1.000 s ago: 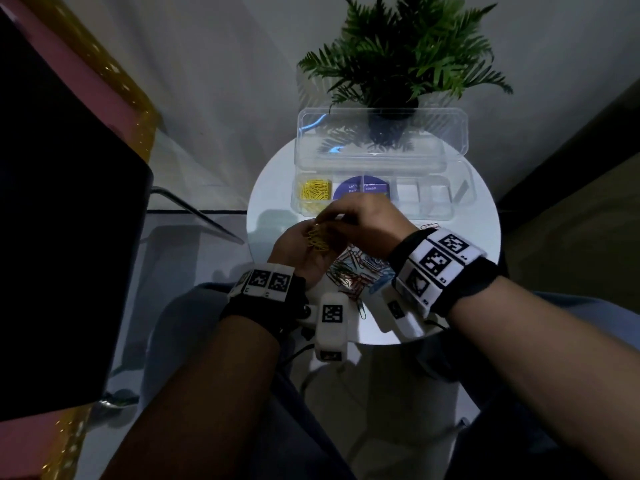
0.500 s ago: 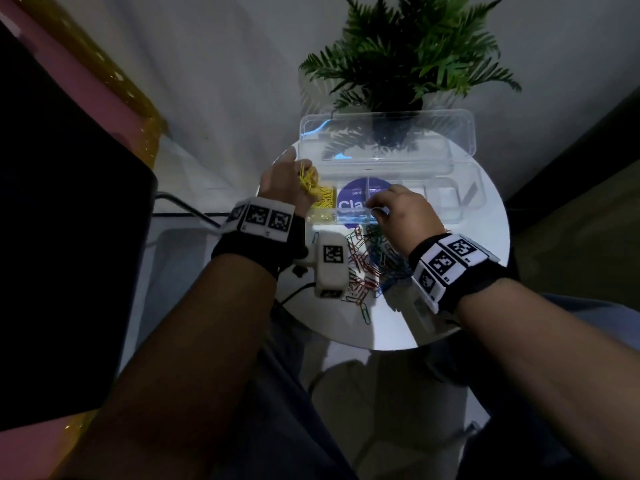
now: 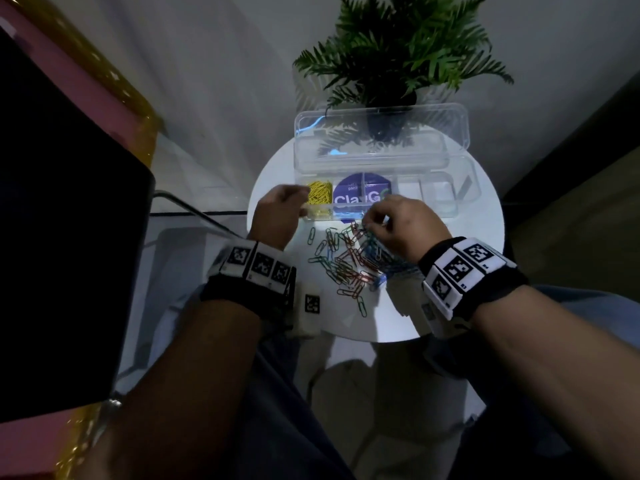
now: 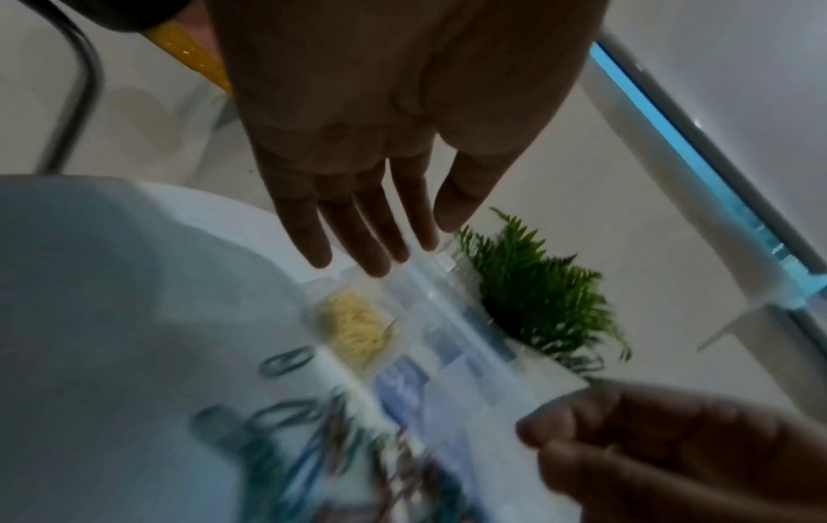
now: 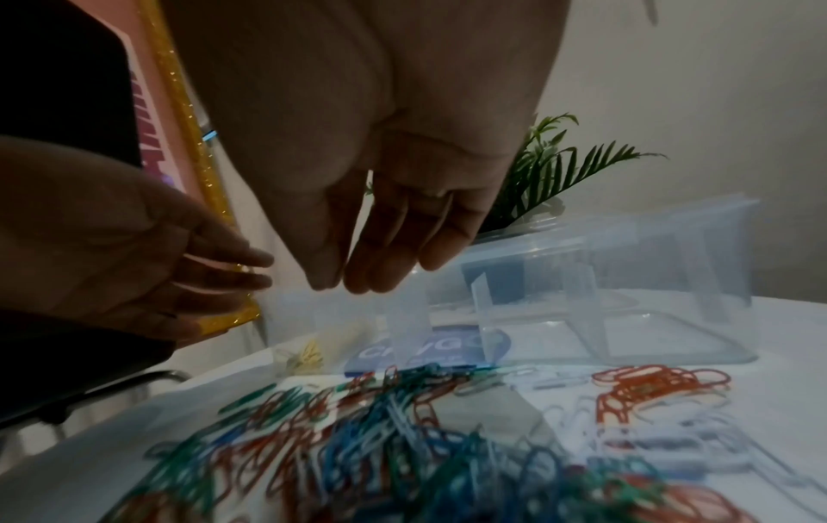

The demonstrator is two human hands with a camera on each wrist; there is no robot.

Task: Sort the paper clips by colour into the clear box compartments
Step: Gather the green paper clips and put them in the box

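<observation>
- My left hand [image 3: 277, 216] is hovering flat-fingered and empty beside the yellow clips [image 3: 320, 192] lying in the clear box [image 3: 446, 211]'s left compartment.
- My right hand [image 3: 398, 226] is reaching relaxed, seemingly empty, over the mixed pile [image 3: 349, 261]; I'm judging another colour comes next.

- A small round white desk [image 3: 485, 237] carries everything.
- A clear box [image 3: 436, 199] with its lid up stands at the far side.
- A potted plant [image 3: 398, 64] stands behind the box.
- Loose paper clips [image 3: 346, 265] in red, green, blue and white lie scattered at the near side.
</observation>
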